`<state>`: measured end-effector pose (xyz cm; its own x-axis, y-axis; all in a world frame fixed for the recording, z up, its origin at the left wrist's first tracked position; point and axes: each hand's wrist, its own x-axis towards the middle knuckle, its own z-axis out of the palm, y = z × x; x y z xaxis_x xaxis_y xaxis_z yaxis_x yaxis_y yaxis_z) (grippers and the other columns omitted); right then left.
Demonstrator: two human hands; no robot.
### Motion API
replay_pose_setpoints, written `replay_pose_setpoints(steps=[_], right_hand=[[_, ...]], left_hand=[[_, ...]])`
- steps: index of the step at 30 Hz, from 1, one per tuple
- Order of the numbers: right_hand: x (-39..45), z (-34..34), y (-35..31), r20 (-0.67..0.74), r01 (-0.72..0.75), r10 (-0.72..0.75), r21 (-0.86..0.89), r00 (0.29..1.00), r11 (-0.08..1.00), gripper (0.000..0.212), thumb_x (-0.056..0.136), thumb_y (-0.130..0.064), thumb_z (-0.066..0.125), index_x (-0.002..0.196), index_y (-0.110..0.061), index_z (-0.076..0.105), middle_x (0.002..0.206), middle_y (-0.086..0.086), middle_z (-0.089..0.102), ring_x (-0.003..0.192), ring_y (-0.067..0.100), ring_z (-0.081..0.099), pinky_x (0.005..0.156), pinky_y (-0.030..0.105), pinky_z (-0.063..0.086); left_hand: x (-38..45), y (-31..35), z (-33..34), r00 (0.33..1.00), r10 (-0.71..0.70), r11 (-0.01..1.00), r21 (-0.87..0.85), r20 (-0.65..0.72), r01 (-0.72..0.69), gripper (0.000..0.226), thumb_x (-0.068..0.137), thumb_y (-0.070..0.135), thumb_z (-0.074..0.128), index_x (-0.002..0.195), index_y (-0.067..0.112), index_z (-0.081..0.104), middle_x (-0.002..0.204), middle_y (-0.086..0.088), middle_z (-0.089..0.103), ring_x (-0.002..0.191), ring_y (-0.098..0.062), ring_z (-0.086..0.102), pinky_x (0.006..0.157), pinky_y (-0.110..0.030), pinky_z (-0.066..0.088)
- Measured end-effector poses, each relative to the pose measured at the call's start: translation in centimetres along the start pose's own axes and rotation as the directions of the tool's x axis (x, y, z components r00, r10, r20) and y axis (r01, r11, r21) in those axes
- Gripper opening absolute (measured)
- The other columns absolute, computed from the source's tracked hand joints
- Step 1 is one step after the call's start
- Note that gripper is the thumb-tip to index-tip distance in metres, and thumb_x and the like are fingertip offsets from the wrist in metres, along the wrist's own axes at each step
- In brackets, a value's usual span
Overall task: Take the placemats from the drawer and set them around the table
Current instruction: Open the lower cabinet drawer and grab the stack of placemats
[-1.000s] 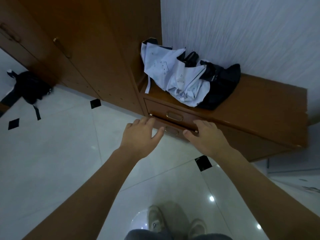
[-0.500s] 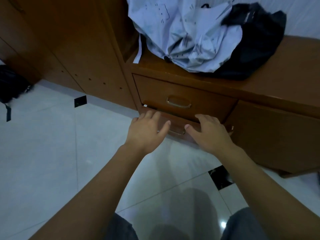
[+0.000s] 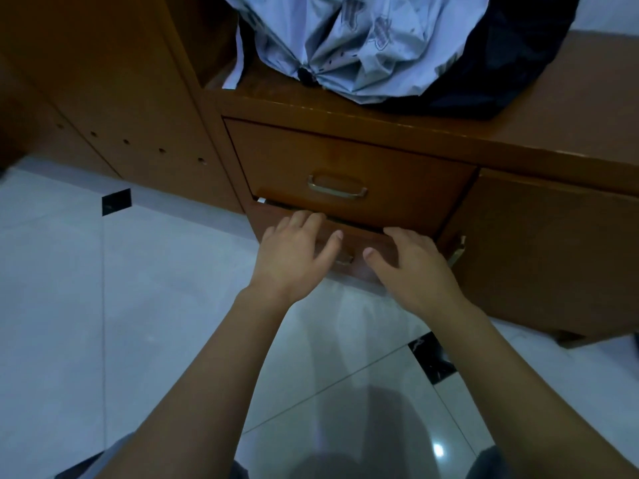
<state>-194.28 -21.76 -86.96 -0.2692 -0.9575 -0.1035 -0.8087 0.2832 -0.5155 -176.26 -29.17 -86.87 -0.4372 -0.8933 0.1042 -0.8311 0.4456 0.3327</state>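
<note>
The lower drawer (image 3: 356, 242) of a brown wooden cabinet stands a narrow crack open below the shut upper drawer (image 3: 339, 157). My left hand (image 3: 294, 257) grips the left part of the lower drawer's front, fingers hooked over its top edge and thumb on its face. My right hand (image 3: 411, 271) holds the right part the same way. Between my hands shows part of the drawer's brass handle (image 3: 344, 260). A small white corner (image 3: 261, 200) peeks from the crack at the left. The inside of the drawer is hidden, and no placemats are visible.
A crumpled pale umbrella (image 3: 363, 46) and a black cloth or bag (image 3: 501, 70) lie on the cabinet top. A tall wooden cupboard (image 3: 103, 81) rises at the left, and a cabinet door (image 3: 553, 254) is to the right. Glossy tiled floor (image 3: 103, 323) lies below me.
I have come lower and closer to the cabinet. Both hands have settled on the lower drawer's top edge, and the crack above it has widened slightly.
</note>
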Motion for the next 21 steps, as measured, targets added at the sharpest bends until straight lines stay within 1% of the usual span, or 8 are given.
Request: replay_pose_setpoints(steps=[1, 3, 6, 11, 14, 18, 21], right_hand=[[0.1, 0.0, 0.3, -0.008, 0.009, -0.009, -0.020, 1.000, 1.000, 0.062, 0.093, -0.057, 0.044, 0.143, -0.020, 0.040, 0.145, 0.001, 0.044, 0.133, 0.023, 0.035, 0.107, 0.046, 0.036], [0.3, 0.0, 1.0, -0.035, 0.028, -0.030, -0.062, 0.999, 0.998, 0.061, 0.093, -0.056, 0.044, 0.142, -0.019, 0.042, 0.145, 0.002, 0.045, 0.133, 0.025, 0.036, 0.106, 0.046, 0.037], [0.6, -0.1, 1.4, -0.054, 0.052, -0.058, -0.106, 0.997, 0.993, 0.062, 0.093, -0.057, 0.043, 0.143, -0.020, 0.041, 0.146, 0.002, 0.045, 0.133, 0.025, 0.036, 0.106, 0.046, 0.036], [0.4, 0.1, 1.6, -0.039, 0.038, -0.044, -0.154, 0.998, 0.987, 0.062, 0.093, -0.058, 0.042, 0.143, -0.020, 0.040, 0.146, 0.003, 0.044, 0.134, 0.025, 0.036, 0.107, 0.043, 0.035], [0.6, 0.4, 1.9, -0.015, 0.055, -0.059, -0.194, 0.998, 0.979, 0.063, 0.093, -0.057, 0.042, 0.144, -0.019, 0.040, 0.146, 0.004, 0.044, 0.134, 0.026, 0.036, 0.107, 0.042, 0.034], [1.4, 1.1, 1.6, -0.007, 0.065, -0.068, -0.201, 0.998, 0.977, 0.065, 0.093, -0.059, 0.041, 0.144, -0.019, 0.040, 0.147, 0.004, 0.043, 0.134, 0.027, 0.036, 0.108, 0.045, 0.034], [2.0, 1.8, 0.5, -0.005, 0.081, -0.084, -0.181, 0.996, 0.980, 0.065, 0.092, -0.059, 0.042, 0.144, -0.019, 0.041, 0.146, 0.004, 0.044, 0.134, 0.026, 0.036, 0.107, 0.047, 0.034]], left_hand=[[0.5, 0.0, 0.2, 1.000, 0.023, 1.000, -0.002, -0.008, -0.023, 0.052, 0.096, 0.057, 0.030, 0.128, 0.024, 0.054, 0.126, 0.002, 0.058, 0.113, -0.022, 0.053, 0.092, -0.043, 0.044], [1.2, 0.2, 0.5, 0.997, 0.076, 0.997, 0.018, -0.004, -0.076, 0.057, 0.096, 0.057, 0.029, 0.134, 0.022, 0.051, 0.132, 0.001, 0.056, 0.117, -0.022, 0.052, 0.095, -0.042, 0.042], [1.7, 0.3, 0.8, 0.992, 0.122, 0.992, 0.042, 0.026, -0.123, 0.059, 0.096, 0.058, 0.027, 0.135, 0.021, 0.051, 0.132, 0.000, 0.055, 0.117, -0.022, 0.052, 0.094, -0.041, 0.040], [1.0, -0.7, 0.3, 0.993, 0.110, 0.991, 0.072, 0.039, -0.113, 0.056, 0.095, 0.059, 0.026, 0.131, 0.024, 0.052, 0.127, 0.003, 0.058, 0.114, -0.021, 0.053, 0.092, -0.040, 0.041], [0.6, -1.6, 0.0, 0.995, 0.082, 0.993, 0.086, 0.053, -0.086, 0.056, 0.093, 0.061, 0.023, 0.124, 0.026, 0.054, 0.123, 0.004, 0.059, 0.111, -0.021, 0.054, 0.091, -0.041, 0.044], [-0.3, -2.6, 0.1, 0.998, 0.040, 0.993, 0.106, 0.048, -0.045, 0.050, 0.093, 0.061, 0.023, 0.103, 0.024, 0.055, 0.102, 0.003, 0.059, 0.095, -0.021, 0.054, 0.082, -0.041, 0.044], [-0.7, -3.0, -0.1, 0.999, 0.022, 0.993, 0.113, 0.036, -0.026, 0.042, 0.095, 0.059, 0.028, 0.093, 0.023, 0.051, 0.093, 0.004, 0.055, 0.089, -0.022, 0.053, 0.080, -0.041, 0.043]])
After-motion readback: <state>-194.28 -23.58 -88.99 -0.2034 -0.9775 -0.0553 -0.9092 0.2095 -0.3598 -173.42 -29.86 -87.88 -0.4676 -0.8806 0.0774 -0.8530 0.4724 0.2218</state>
